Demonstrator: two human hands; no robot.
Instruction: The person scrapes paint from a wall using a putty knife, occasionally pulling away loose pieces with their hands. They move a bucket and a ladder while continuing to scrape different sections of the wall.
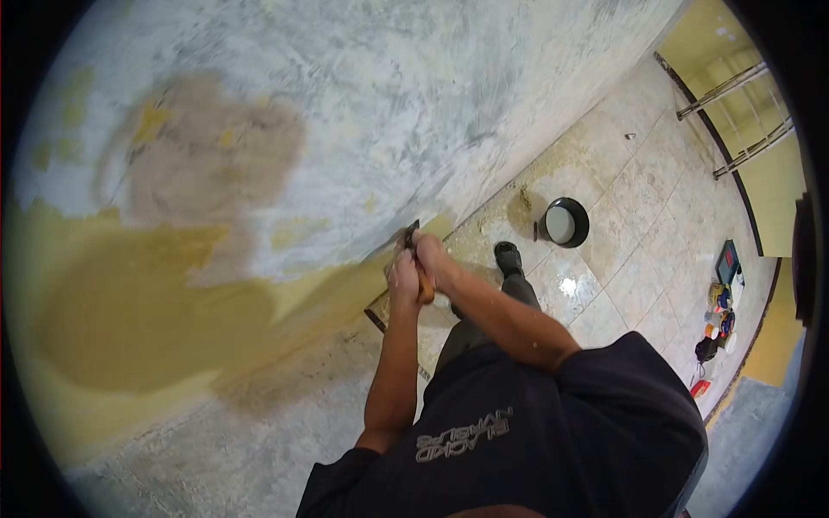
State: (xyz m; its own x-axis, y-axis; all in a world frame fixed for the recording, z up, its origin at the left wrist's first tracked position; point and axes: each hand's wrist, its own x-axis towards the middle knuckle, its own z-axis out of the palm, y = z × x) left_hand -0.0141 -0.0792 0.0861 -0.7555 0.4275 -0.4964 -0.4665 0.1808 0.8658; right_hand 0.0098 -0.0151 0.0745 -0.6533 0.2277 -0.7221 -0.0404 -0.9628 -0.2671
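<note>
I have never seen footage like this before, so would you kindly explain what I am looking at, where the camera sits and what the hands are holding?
There is no machine here: a person works with two bare hands, and the one picture comes from a camera worn on their head, looking forward and down. Its wide lens bends the scene, so the wall looks curved.

The left hand and the right hand are both closed in a grip around the wooden handle of a scraper-like tool, whose dark blade end meets the wall. The wall is mostly grey-white, with yellow and brownish patches.

Below is a tiled floor. On it stands a black bucket holding something pale. Further right, by the far wall, lies a small heap of colourful items, too small to identify. The person's dark shoe shows under the arms.
</note>
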